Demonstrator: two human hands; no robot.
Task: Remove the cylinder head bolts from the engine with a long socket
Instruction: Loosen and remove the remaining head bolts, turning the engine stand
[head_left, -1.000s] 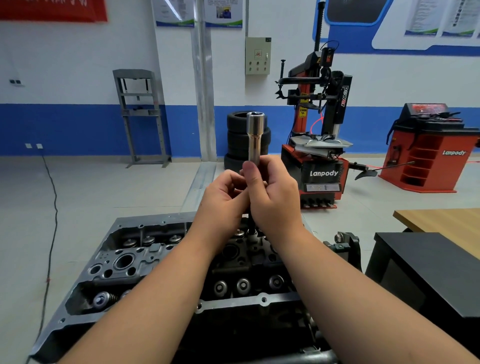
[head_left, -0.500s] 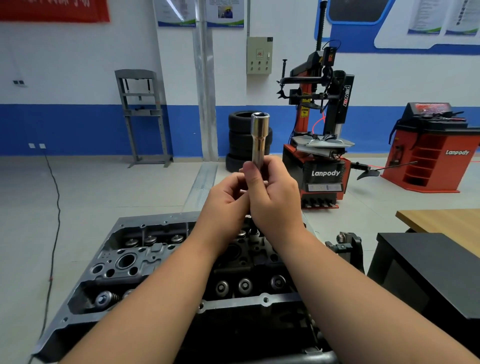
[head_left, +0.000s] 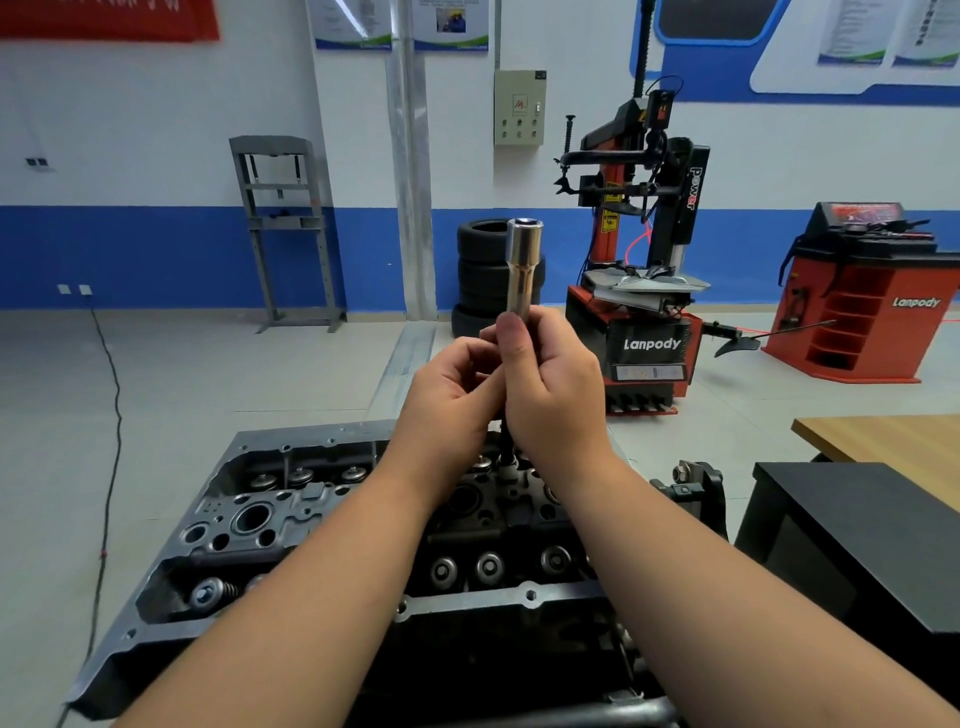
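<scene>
Head view puts my right hand (head_left: 553, 387) at centre, fingers and thumb curled round the lower end of the long socket (head_left: 523, 265), which stands upright and juts out toward twelve o'clock. My left hand (head_left: 451, 387) sits at its nine o'clock, touching it, fingertips pinched in at the socket's base. Below both, at six o'clock, lies the cylinder head (head_left: 291, 514); its recesses hold round valve spring caps (head_left: 488, 566). Tyre changer (head_left: 644, 291) stands at one o'clock.

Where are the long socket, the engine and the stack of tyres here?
long socket (head_left: 523, 265): head view, on its shiny barrel above the hands.
engine (head_left: 249, 525): head view, on the cylinder head's left part.
stack of tyres (head_left: 480, 270): head view, on the sidewalls left of the socket.
</scene>
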